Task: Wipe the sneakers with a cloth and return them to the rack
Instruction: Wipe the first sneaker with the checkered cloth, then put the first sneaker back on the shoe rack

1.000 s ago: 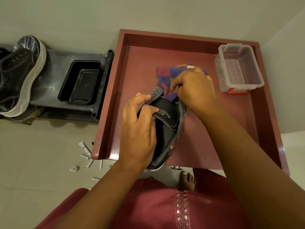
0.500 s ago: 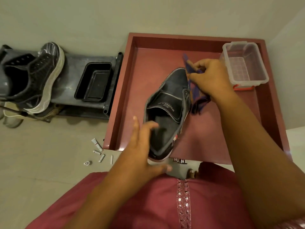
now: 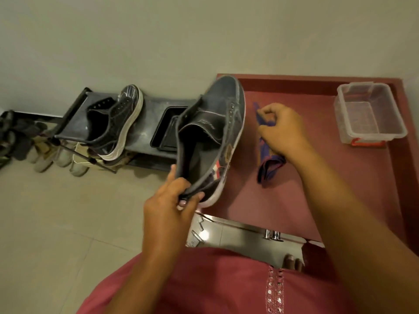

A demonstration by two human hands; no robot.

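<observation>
My left hand (image 3: 169, 203) grips the heel of a dark grey sneaker (image 3: 212, 130) and holds it in the air over the left edge of the red table (image 3: 317, 200), toe pointing away. My right hand (image 3: 282, 130) pinches a blue and purple cloth (image 3: 268, 163) that rests on the table to the right of the sneaker. A second black sneaker with a white sole (image 3: 115, 123) lies tilted on the top shelf of the dark shoe rack (image 3: 147, 118) at the left.
A black tray (image 3: 165, 130) sits on the rack beside the second sneaker. A clear plastic box (image 3: 368, 114) stands at the table's far right corner. More shoes (image 3: 56, 159) lie on the floor under and left of the rack.
My left hand has taken the sneaker by the heel and lifted it off the table toward the left. My right hand has lowered the cloth onto the table. The view has swung left.
</observation>
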